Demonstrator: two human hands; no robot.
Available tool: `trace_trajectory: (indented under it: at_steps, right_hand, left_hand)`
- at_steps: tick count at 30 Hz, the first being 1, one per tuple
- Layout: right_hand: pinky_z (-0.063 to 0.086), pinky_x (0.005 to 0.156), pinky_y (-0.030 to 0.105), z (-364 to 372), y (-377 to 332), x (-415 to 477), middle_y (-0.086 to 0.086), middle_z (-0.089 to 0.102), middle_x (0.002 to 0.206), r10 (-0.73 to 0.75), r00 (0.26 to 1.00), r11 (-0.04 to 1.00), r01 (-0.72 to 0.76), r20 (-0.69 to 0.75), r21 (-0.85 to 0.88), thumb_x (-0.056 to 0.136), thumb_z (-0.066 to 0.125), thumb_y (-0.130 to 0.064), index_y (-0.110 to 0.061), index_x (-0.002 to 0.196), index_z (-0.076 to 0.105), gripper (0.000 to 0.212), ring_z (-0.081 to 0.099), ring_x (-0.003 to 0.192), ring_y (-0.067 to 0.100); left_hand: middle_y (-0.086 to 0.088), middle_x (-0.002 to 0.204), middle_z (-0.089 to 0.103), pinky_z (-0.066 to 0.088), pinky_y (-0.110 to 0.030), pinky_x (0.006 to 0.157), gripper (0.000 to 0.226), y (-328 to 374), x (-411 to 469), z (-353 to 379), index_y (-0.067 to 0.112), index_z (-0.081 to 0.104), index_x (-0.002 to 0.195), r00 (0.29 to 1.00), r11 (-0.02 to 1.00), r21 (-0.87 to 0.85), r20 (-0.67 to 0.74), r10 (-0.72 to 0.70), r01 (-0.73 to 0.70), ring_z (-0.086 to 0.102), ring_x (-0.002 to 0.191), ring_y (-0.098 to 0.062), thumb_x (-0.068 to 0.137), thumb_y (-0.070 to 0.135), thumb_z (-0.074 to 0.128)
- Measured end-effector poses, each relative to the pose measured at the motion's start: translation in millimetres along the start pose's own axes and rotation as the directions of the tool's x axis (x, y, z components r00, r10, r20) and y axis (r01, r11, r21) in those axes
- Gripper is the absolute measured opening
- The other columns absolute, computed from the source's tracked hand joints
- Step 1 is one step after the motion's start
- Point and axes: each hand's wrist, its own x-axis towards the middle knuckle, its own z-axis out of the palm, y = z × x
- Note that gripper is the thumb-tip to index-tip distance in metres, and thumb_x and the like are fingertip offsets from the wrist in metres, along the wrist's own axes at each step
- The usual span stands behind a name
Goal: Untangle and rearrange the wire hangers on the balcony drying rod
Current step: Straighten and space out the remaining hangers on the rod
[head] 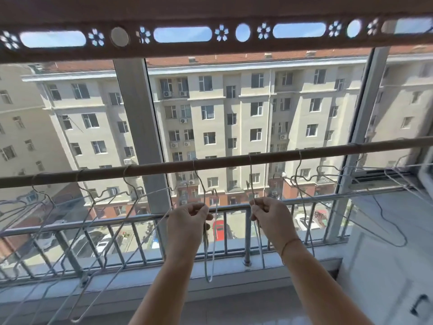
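Observation:
A brown drying rod (222, 161) runs across the view, rising toward the right. Several thin wire hangers hook over it. My left hand (188, 219) pinches the neck of one wire hanger (207, 254) seen edge-on, its hook on the rod near the middle. My right hand (269, 216) grips the neck of a second hanger (260, 242), also edge-on, hooked a little further right. A cluster of hangers (98, 207) hangs tilted and overlapping at the left. More hangers (328, 174) hang at the right.
Behind the rod stand a metal balcony railing (131, 221) and a grey window post (140, 127). A white ledge (375, 231) lies at the right under the open window frame. A brown perforated beam (210, 36) spans overhead.

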Motion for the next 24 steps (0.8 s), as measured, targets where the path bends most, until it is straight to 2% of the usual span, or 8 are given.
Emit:
trace_trajectory:
  at_steps: [3,9,12,14,17,20,22,24]
  right_hand:
    - [0.037,0.042,0.003,-3,2,3,0.008,0.066,0.073,0.000,1.000,1.000,0.000,0.016,-0.003,0.089,0.056,-0.005,-0.005,0.095,0.068,0.013,0.053,0.042,-0.010]
    - [0.038,0.044,0.004,-6,2,5,0.005,0.067,0.071,-0.006,0.999,0.999,0.008,0.034,-0.050,0.089,0.057,-0.008,-0.006,0.096,0.068,0.014,0.057,0.047,-0.006]
    - [0.049,0.060,0.015,-3,2,4,0.006,0.069,0.075,-0.008,0.999,0.998,0.011,0.049,-0.055,0.089,0.057,-0.008,-0.005,0.098,0.067,0.015,0.067,0.067,0.012]
    - [0.049,0.061,0.019,-1,1,2,0.004,0.069,0.074,-0.009,0.998,0.998,0.013,0.064,-0.063,0.089,0.057,-0.010,-0.006,0.098,0.067,0.015,0.066,0.068,0.014]
    - [0.056,0.067,0.030,2,-2,-1,0.006,0.071,0.075,-0.005,0.997,0.997,0.010,0.076,-0.071,0.088,0.057,-0.012,-0.006,0.098,0.068,0.016,0.065,0.068,0.016]
    - [0.056,0.081,0.040,4,-8,-8,0.010,0.071,0.089,0.006,0.996,0.996,0.003,0.089,-0.095,0.088,0.058,-0.015,-0.004,0.108,0.064,0.024,0.065,0.080,0.022]
    - [0.051,0.090,0.035,5,-14,-14,0.010,0.066,0.105,-0.039,0.998,0.986,0.046,0.047,-0.158,0.088,0.058,-0.017,-0.004,0.120,0.057,0.034,0.061,0.094,0.022]
    - [0.042,0.089,0.025,8,-25,-24,0.010,0.057,0.115,-0.139,0.989,0.972,0.129,-0.041,-0.196,0.087,0.060,-0.017,-0.005,0.126,0.051,0.041,0.053,0.099,0.017]
  left_hand:
    - [0.000,0.063,0.073,0.050,-0.023,0.054,0.011,1,1,6,0.021,0.070,0.078,1.000,1.000,-0.017,-0.004,-0.010,0.010,0.065,0.052,-0.007,0.085,0.015,0.065]
    - [-0.005,0.067,0.073,0.056,-0.034,0.060,0.006,2,1,7,0.014,0.071,0.084,0.999,1.000,-0.001,-0.049,-0.022,0.022,0.064,0.056,-0.017,0.085,0.014,0.065]
    - [-0.003,0.065,0.072,0.057,-0.033,0.060,0.013,2,-1,4,0.022,0.069,0.074,0.997,1.000,0.015,-0.079,-0.007,0.008,0.063,0.054,-0.016,0.085,0.014,0.066]
    - [-0.001,0.064,0.072,0.057,-0.033,0.060,0.018,1,-2,2,0.026,0.066,0.070,0.996,1.000,0.021,-0.091,0.000,0.001,0.063,0.054,-0.015,0.085,0.015,0.066]
    - [-0.001,0.064,0.072,0.057,-0.033,0.059,0.010,0,-6,-2,0.021,0.069,0.076,0.995,1.000,0.020,-0.096,0.005,-0.003,0.063,0.055,-0.016,0.085,0.017,0.066]
    - [-0.006,0.070,0.072,0.059,-0.037,0.065,0.009,-2,-9,-10,0.012,0.072,0.084,0.993,1.000,0.027,-0.115,0.013,-0.010,0.065,0.061,-0.020,0.085,0.018,0.066]
    - [-0.009,0.076,0.073,0.058,-0.039,0.073,0.011,-4,-11,-20,0.011,0.072,0.089,0.988,0.998,0.053,-0.149,0.040,-0.033,0.065,0.067,-0.022,0.085,0.019,0.066]
    - [-0.004,0.075,0.072,0.055,-0.033,0.072,0.016,-5,-15,-35,0.010,0.071,0.094,0.978,0.993,0.092,-0.191,0.089,-0.073,0.064,0.067,-0.016,0.084,0.022,0.067]
